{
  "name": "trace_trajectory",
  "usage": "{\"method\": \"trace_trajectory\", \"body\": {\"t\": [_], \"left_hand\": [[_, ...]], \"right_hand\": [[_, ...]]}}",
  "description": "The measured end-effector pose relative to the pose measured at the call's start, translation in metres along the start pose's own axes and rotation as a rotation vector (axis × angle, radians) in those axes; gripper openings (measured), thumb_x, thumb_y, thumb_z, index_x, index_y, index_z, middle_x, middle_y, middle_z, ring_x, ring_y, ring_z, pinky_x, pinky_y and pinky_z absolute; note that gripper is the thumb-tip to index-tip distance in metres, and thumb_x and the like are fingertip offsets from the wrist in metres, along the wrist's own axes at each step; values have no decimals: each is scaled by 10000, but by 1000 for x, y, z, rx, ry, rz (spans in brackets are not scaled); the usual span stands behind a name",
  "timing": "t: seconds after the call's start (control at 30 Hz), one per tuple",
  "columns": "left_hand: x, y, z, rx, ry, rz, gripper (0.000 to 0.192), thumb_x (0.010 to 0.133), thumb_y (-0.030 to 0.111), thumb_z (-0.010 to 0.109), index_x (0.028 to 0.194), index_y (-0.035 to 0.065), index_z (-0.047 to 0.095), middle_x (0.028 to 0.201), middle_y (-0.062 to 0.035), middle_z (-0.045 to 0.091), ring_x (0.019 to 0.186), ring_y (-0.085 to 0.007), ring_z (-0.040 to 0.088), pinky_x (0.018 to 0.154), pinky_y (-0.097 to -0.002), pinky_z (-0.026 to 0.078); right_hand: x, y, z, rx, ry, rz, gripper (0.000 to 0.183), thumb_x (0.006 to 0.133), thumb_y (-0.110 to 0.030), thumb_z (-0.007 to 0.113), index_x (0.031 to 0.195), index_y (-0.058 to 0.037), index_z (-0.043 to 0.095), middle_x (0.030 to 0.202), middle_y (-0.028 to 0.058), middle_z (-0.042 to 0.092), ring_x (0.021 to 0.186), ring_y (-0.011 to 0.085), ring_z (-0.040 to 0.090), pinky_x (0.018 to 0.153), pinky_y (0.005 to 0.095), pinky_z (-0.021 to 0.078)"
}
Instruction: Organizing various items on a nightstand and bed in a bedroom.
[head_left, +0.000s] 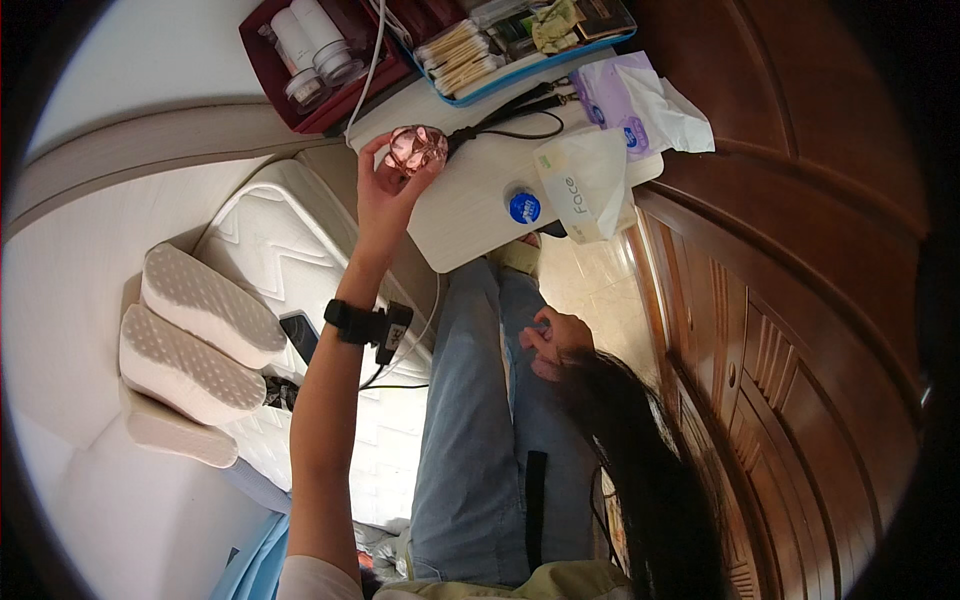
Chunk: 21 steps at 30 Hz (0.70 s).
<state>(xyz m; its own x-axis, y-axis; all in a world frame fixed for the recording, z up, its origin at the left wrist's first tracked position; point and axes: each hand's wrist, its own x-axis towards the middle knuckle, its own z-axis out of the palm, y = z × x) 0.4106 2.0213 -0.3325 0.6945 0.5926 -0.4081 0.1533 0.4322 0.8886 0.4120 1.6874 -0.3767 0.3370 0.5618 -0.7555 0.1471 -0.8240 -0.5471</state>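
My left hand (390, 176) is stretched out over the left part of the white tabletop (465, 217), its fingers around a round, shiny pink faceted object (418, 150). A black band with a small device (367, 326) is on that wrist. Above my right thigh is my right hand (559, 341), fingers curled, partly covered by dark hair; whether it grips anything is unclear. Black cords with metal clips (517, 112) lie right of the pink object. A blue-capped container (523, 207) stands near the table's front edge, beside a pack of face tissues (585, 187).
A dark red box (334, 112) holds white bottles and jars. Beside it, a blue-rimmed tray (525, 73) holds cotton swabs. A purple tissue pack (622, 105) lies at the table's right. Left are a mattress (300, 217), foam pillows (195, 367) and a phone (300, 335); right, wooden cabinet doors (750, 360).
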Motion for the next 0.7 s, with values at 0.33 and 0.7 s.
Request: {"method": "trace_trajectory", "body": {"t": [0.33,0.7], "left_hand": [[50,-20,0,364,76,300,534,851,59,675,1245,39,314,1246,-114,460,1111,-199,541,898,-288,483],[65,-29,4,652,229,361,575,823,110,717,1263,30,355,1238,-136,439,1103,-202,522,904,-334,492]], "right_hand": [[-1,-14,-12,-7,21,47,304,823,-282,670,968,-33,576,753,130,683,704,267,677,664,352,522],[9,1,-9,88,-13,-4,387,743,-442,656,905,-101,569,734,121,670,773,329,629,682,411,488]]}}
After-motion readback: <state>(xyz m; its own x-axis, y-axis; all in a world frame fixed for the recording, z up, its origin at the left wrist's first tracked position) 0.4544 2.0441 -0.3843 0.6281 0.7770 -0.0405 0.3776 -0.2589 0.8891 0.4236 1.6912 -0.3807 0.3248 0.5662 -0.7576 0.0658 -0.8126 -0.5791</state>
